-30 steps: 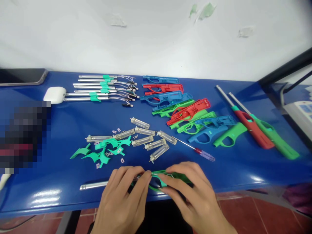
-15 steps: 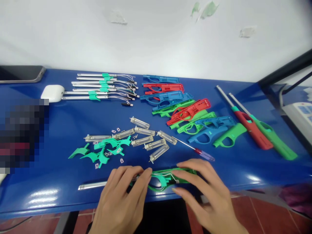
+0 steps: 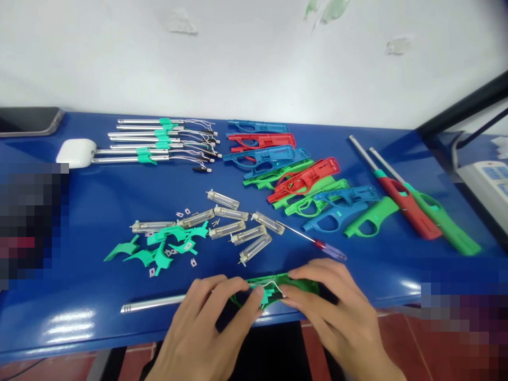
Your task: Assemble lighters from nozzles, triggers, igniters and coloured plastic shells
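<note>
Our left hand holds the front of a green half-shell near the blue table's front edge, its thumb at the teal trigger. A metal tube runs out leftward from beneath it. Our right hand, fingers drawn narrow, grips the shell's rear beside the white wire. Beyond our hands we see clear canisters and a screwdriver.

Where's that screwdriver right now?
In the head view, the screwdriver lies right of centre on the blue table, its shaft end by a clear plastic cartridge and its handle just beyond the right hand.
</note>
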Tool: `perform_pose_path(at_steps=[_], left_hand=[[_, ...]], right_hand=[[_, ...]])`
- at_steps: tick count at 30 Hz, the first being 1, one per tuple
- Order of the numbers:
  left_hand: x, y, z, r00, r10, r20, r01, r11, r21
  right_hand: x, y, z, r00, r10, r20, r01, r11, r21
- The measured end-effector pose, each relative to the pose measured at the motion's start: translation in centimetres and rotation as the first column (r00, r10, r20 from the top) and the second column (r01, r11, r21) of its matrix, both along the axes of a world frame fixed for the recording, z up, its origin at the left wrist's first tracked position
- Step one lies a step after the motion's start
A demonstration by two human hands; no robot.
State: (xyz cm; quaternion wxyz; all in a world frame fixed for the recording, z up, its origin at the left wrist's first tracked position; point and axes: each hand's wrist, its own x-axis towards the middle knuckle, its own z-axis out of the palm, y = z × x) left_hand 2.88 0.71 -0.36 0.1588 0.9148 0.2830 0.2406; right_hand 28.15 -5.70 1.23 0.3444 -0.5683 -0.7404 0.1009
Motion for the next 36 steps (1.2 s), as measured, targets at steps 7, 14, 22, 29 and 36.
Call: perform_pose_path(at_steps=[7,14,22,29,36], left_hand=[[-0.1,0.3,0.0,0.996,0.006,-0.085,0.000,0.997,0.075],[0.2,1.3,1.5,0.986,-0.098,-0.133,0.096,0.995,-0.019],[0.7,1.3,1.4,0.995,-0.074,-0.070,0.071,0.997,-0.034],[1.0,0.8,1.1,0.998,-0.029,0.050,0.030,0.999,-0.028],[0.2,1.8,1.8,0.989,-0.123,-0.085,0.129,0.989,0.071]], right_hand=[[0.1,0.2,0.2,1.000,0.015,0.021,-0.015,0.999,0.033],[0.0,0.4,0.6,1.000,0.012,0.011,-0.012,1.000,0.004],[0.3,0.6,0.5,0.998,0.005,-0.068,-0.012,0.994,-0.111],[0.2,1.1,0.4,0.988,-0.014,-0.151,-0.007,0.990,-0.139],[-0.3,1.3,0.8,0.979,-0.088,-0.184,0.046,0.974,-0.222]])
